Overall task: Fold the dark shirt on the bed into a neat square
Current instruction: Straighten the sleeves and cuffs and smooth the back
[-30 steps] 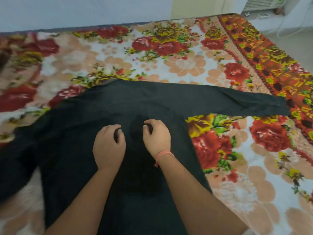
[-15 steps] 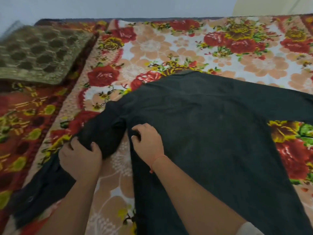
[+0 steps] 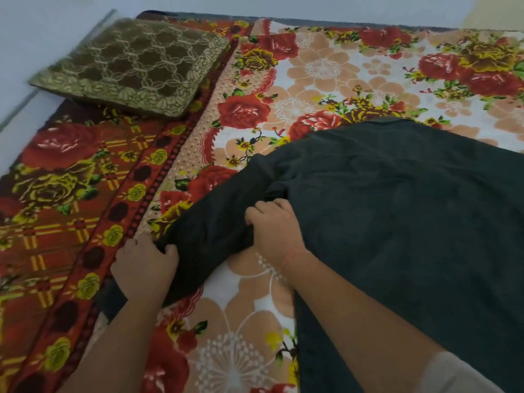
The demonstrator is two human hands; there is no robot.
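Observation:
The dark shirt [image 3: 397, 211] lies spread over the right half of the flowered bed cover [image 3: 326, 75], its left sleeve running down and left toward me. My left hand [image 3: 143, 266] grips that sleeve low down, fingers curled over the cloth near the cover's red border. Where the sleeve joins the body, my right hand [image 3: 273, 226] holds a bunch of fabric at the armpit. A thin pink band sits on my right wrist. The shirt's right side runs out of view.
A brown patterned cushion [image 3: 133, 66] lies at the far left corner of the bed, beside the pale wall [image 3: 42, 29]. The red and yellow border [image 3: 56, 208] of the cover fills the left side.
The view has swung left from the shirt's middle to its left sleeve. Both hands left the shirt's centre and took hold of the sleeve, which is now drawn a bit straighter.

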